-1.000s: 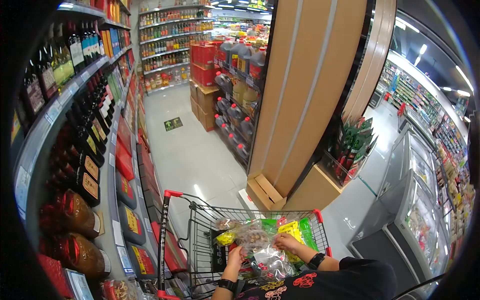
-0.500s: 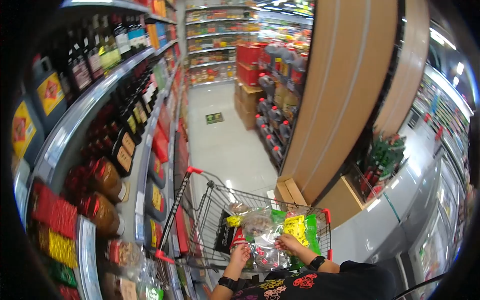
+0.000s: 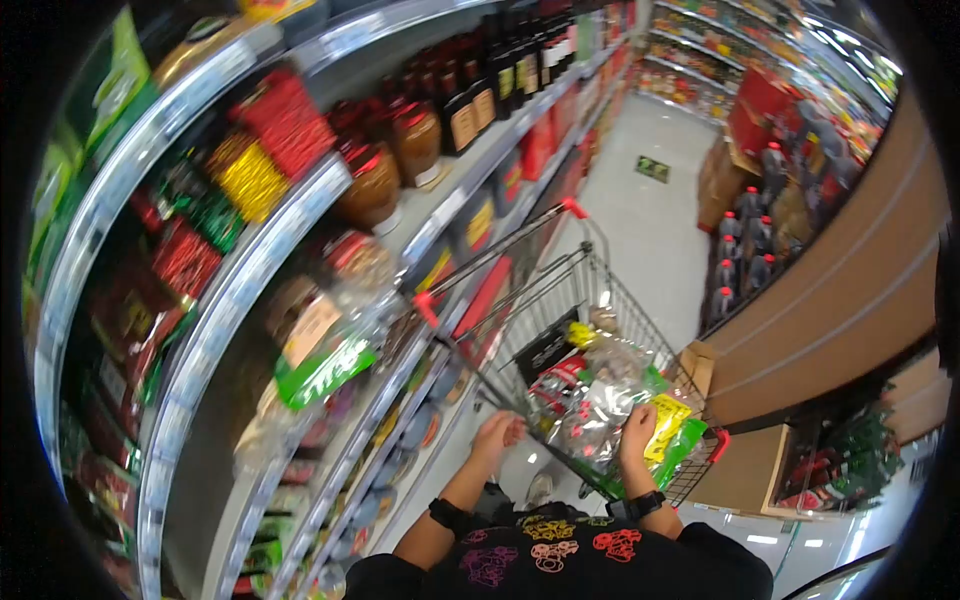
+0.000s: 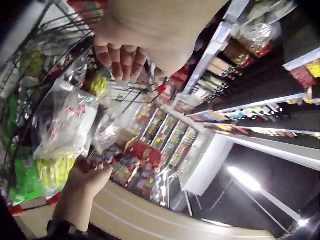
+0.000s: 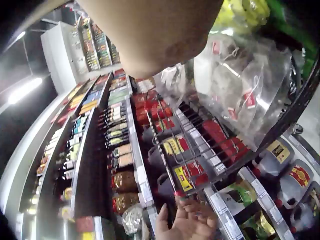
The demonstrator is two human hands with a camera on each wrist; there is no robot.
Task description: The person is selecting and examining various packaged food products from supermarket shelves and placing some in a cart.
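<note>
In the head view my left hand [image 3: 497, 435] is beside the shopping cart [image 3: 560, 270], near its side, fingers loosely bent and holding nothing. The right wrist view shows the same hand [image 5: 187, 220] palm up with fingers apart. My right hand [image 3: 640, 428] is over the cart, its curled fingers gripping the edge of a clear plastic bag [image 3: 590, 425]. In the left wrist view that bag [image 4: 67, 120] has red-and-white labels inside. Next to it lie a yellow packet [image 3: 667, 422] and a green packet [image 3: 682, 450]. A black box [image 3: 545, 345] stands at the cart's far side.
Shelves on the left carry brown jars [image 3: 415, 140], dark bottles [image 3: 465, 120] and bagged goods [image 3: 330, 370]. To the right stand a wood-toned pillar [image 3: 850, 270] and a rack of red-capped jugs [image 3: 745, 240]. The tiled aisle [image 3: 640, 220] runs ahead.
The head view has swung left, bringing more of the left shelves in. My left hand has come away from the bags to beside the cart, while my right hand has stayed over them.
</note>
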